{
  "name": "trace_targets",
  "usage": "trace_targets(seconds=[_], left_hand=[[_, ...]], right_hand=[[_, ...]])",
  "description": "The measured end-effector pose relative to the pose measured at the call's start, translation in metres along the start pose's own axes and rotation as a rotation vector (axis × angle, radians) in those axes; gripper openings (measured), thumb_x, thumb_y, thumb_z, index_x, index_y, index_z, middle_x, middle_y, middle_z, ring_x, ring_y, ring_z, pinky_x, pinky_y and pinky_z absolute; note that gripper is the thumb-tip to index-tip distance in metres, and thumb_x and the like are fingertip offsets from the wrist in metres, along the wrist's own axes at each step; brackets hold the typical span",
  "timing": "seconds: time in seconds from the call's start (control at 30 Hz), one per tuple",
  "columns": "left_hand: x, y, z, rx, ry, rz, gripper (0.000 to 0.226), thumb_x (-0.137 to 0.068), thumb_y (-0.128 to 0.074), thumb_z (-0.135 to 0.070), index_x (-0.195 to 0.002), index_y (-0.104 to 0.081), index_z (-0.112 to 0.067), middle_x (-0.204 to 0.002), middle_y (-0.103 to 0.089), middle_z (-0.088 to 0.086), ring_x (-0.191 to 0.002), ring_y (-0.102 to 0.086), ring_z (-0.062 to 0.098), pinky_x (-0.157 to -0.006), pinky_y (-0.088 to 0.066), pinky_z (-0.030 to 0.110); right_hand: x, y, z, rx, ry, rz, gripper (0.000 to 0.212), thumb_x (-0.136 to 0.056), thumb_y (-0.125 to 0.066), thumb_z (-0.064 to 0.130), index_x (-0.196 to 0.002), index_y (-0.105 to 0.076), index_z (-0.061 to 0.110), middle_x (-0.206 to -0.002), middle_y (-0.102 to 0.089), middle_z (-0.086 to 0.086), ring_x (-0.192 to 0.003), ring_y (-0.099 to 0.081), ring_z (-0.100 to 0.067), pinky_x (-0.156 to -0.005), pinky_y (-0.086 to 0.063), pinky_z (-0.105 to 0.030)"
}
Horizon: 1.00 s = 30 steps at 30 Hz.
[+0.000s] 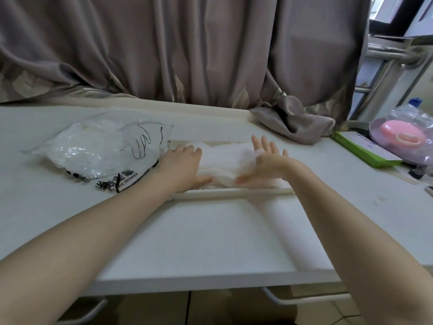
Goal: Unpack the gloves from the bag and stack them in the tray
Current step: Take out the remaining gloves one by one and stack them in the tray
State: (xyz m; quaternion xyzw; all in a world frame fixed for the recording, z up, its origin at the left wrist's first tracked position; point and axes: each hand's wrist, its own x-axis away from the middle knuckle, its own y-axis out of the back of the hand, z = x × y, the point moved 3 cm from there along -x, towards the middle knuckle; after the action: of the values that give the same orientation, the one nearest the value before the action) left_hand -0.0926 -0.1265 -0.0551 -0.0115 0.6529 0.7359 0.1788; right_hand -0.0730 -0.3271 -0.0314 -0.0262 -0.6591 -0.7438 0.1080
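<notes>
so both hands are down flat on the pile of white gloves (225,160) in the shallow cream tray (234,191), which sits mid-worktop (199,242) toward the back edge. left hand (181,166) presses the pile's left end, fingers straight, open grip, nothing pinched. right hand (262,164) is spread open over the right end, fingers fanned out. the clear bag (93,151) lies left of the tray, more white gloves still inside. curtain (210,55) hangs along the back, a green box (363,150) sits at the right edge

Two bare forearms, left hand (181,165), right hand (264,160), seemingly no sleeves
</notes>
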Motion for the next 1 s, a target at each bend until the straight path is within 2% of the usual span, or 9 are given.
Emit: trace_targets(seconds=[0.13,0.23,0.3,0.4,0.57,0.7,0.87,0.93,1.0], left_hand=[[0.024,0.029,0.027,0.243,-0.149,-0.317,0.049,-0.087,-0.039,-0.043,-0.11,-0.064,-0.008,-0.117,-0.059,0.011,-0.109,-0.054,0.033,-0.085,-0.048,0.044],[0.04,0.029,0.067,0.25,-0.089,-0.518,0.037,-0.079,-0.044,-0.032,-0.085,-0.07,-0.006,-0.112,-0.061,0.019,-0.1,-0.057,0.04,-0.079,-0.048,0.047],[0.047,0.021,0.095,0.315,0.045,-0.531,0.035,-0.08,-0.045,-0.031,-0.087,-0.069,-0.007,-0.124,-0.054,0.021,-0.111,-0.051,0.043,-0.087,-0.044,0.049],[0.055,0.007,0.136,0.568,0.349,-0.541,0.021,-0.088,-0.052,-0.018,-0.096,-0.064,-0.003,-0.135,-0.046,0.018,-0.126,-0.038,0.037,-0.103,-0.031,0.041],[0.057,-0.024,0.174,0.555,0.76,-0.316,0.036,-0.094,-0.042,-0.027,-0.122,-0.053,-0.008,-0.135,-0.046,0.013,-0.128,-0.034,0.032,-0.106,-0.022,0.04],[0.051,-0.032,0.182,0.746,0.809,-0.354,0.04,-0.098,-0.032,-0.021,-0.123,-0.05,0.004,-0.132,-0.045,0.023,-0.121,-0.042,0.035,-0.102,-0.03,0.039],[0.05,-0.031,0.19,0.895,0.885,-0.422,0.038,-0.1,-0.027,-0.02,-0.116,-0.053,0.003,-0.122,-0.054,0.023,-0.113,-0.047,0.036,-0.089,-0.032,0.035],[0.05,-0.027,0.191,0.934,0.921,-0.43,0.04,-0.101,-0.026,-0.02,-0.116,-0.054,0.005,-0.123,-0.054,0.024,-0.116,-0.046,0.035,-0.09,-0.028,0.034],[0.051,-0.027,0.193,0.971,0.947,-0.417,0.042,-0.101,-0.026,-0.021,-0.118,-0.054,0.005,-0.127,-0.053,0.024,-0.118,-0.045,0.035,-0.093,-0.029,0.034]], right_hand=[[0.022,0.033,0.041,-0.755,0.316,-0.061,0.11,-0.062,-0.077,0.058,-0.149,-0.017,0.027,-0.155,-0.017,0.009,-0.14,-0.018,-0.006,-0.114,-0.022,-0.031],[0.036,0.042,0.091,-0.634,0.473,-0.488,0.033,-0.088,-0.064,0.03,-0.116,-0.062,0.013,-0.123,-0.058,0.001,-0.11,-0.048,-0.004,-0.099,-0.038,-0.023],[0.041,0.031,0.137,-0.492,0.612,-0.58,0.016,-0.09,-0.057,0.01,-0.099,-0.07,0.006,-0.107,-0.067,-0.006,-0.098,-0.058,-0.015,-0.091,-0.041,-0.024],[0.028,-0.001,0.196,-0.275,0.638,-0.39,0.027,-0.091,-0.046,0.001,-0.103,-0.069,0.005,-0.108,-0.067,-0.011,-0.101,-0.059,-0.025,-0.084,-0.041,-0.024],[-0.021,-0.029,0.242,-0.176,0.291,-0.104,0.03,-0.09,-0.04,-0.005,-0.113,-0.059,-0.003,-0.111,-0.063,-0.018,-0.104,-0.059,-0.033,-0.079,-0.049,-0.031],[-0.049,-0.047,0.248,-0.893,0.081,0.072,0.026,-0.093,-0.046,-0.003,-0.117,-0.052,-0.009,-0.12,-0.059,-0.023,-0.087,-0.062,-0.028,-0.066,-0.054,-0.024],[-0.051,-0.062,0.265,-2.005,-0.175,0.438,0.024,-0.094,-0.02,-0.01,-0.104,-0.041,-0.007,-0.089,-0.061,-0.029,-0.035,-0.059,-0.021,-0.037,-0.048,-0.021],[-0.052,-0.059,0.267,-2.0,-0.121,0.553,0.027,-0.094,-0.02,-0.008,-0.101,-0.046,-0.006,-0.067,-0.062,-0.023,-0.031,-0.054,-0.015,-0.031,-0.042,-0.016],[-0.055,-0.054,0.268,-1.562,0.054,0.459,0.029,-0.094,-0.028,-0.007,-0.105,-0.053,0.004,-0.061,-0.06,-0.012,-0.03,-0.047,-0.008,-0.028,-0.033,-0.014]])
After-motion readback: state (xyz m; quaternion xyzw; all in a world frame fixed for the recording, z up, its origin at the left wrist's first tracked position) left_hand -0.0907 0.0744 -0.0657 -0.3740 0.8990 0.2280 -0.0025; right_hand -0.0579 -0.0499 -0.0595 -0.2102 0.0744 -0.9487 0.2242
